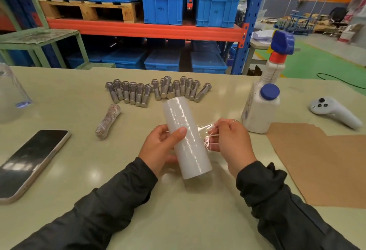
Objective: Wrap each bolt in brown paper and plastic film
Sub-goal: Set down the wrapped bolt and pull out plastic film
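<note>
My left hand [161, 146] grips a white roll of plastic film [187, 139] above the middle of the table, thumb across its front. My right hand [232, 142] pinches the loose clear end of the film [210, 133], drawn a short way off the roll's right side. Several bare steel bolts [158, 90] lie in a row beyond the roll. One wrapped bolt [108, 124], brown paper under shiny film, lies to the left. A stack of brown paper sheets [324, 164] lies flat at the right.
A phone [29, 162] lies face up at the left edge. A white spray bottle with a blue trigger [263, 99] stands right of the roll, and a white controller [334, 111] lies beyond it. A clear plastic container [10, 95] sits far left. Shelves with blue crates stand behind the table.
</note>
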The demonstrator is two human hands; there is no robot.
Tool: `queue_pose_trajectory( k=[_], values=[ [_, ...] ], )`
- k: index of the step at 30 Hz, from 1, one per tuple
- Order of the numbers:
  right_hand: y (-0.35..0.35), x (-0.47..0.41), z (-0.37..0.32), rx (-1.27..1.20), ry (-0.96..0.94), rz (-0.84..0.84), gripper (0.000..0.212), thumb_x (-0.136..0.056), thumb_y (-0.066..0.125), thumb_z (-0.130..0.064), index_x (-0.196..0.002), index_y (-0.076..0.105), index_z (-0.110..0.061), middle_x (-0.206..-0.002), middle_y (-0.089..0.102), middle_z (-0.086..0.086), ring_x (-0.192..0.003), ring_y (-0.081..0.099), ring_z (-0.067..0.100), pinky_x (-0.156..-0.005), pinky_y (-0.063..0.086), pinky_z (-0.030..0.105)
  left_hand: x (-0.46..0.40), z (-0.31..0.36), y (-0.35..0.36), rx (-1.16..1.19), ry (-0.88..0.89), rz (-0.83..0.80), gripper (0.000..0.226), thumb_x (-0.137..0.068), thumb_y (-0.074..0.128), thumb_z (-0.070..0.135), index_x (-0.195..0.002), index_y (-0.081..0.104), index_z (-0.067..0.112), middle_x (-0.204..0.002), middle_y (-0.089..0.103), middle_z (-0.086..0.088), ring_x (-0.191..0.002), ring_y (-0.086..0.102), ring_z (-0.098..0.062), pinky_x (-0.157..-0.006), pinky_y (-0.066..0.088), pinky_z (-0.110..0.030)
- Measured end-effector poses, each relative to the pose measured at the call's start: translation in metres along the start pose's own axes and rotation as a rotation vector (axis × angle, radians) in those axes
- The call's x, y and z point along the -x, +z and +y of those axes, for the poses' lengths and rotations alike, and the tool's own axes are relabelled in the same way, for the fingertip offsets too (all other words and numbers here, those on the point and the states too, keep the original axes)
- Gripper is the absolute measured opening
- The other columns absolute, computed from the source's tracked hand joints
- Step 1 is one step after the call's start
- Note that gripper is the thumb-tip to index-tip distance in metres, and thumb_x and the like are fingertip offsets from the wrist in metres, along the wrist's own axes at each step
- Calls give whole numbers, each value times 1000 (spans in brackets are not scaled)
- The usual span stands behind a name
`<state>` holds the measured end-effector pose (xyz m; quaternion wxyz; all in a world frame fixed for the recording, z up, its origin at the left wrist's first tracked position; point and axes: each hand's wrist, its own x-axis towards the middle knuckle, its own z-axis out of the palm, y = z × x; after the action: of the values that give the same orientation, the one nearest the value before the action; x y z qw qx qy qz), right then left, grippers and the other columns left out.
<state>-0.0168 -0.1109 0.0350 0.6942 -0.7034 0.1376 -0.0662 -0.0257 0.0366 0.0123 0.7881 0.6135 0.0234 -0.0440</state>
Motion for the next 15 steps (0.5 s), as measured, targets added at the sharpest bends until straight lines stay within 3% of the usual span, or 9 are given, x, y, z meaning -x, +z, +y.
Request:
queue_pose_trajectory(
  k=[3,5,9,11,15],
  values=[
    [-2,1,-7,-32,153,-8,21,-99,31,-10,-87,48,-9,-67,53,7,-36,51,13,-35,43,19,2,1,0,139,-110,-55,42,-60,66,34,-95,60,11,-83,68,-2,-70,69,-15,-55,56,-31],
    [-7,1,-6,55,154,7,19,-99,30,-10,-97,48,-7,-68,52,6,-33,46,12,-32,37,16,2,0,-1,230,-201,-98,46,-61,63,34,-100,59,10,-88,65,-6,-73,67,-20,-60,57,-35],
    [-18,-4,3,355,48,42,27,-98,32,-11,-110,55,-4,-90,55,6,-55,48,14,-46,38,22,5,3,-1,442,-366,-221,66,-68,57,46,-118,54,3,-107,56,-15,-91,59,-28,-67,56,-40],
    [-20,-4,8,378,76,23,27,-99,31,-13,-109,55,-4,-92,55,5,-58,49,14,-48,38,23,6,1,2,473,-388,-225,75,-65,57,55,-119,54,3,-104,64,-15,-90,64,-29,-67,57,-40],
    [-21,-3,16,389,145,-5,22,-98,31,-13,-96,53,-10,-74,52,3,-49,49,15,-42,38,23,7,-1,5,493,-407,-169,65,-62,65,42,-113,55,3,-87,67,-16,-76,66,-30,-65,55,-39]
  ],
)
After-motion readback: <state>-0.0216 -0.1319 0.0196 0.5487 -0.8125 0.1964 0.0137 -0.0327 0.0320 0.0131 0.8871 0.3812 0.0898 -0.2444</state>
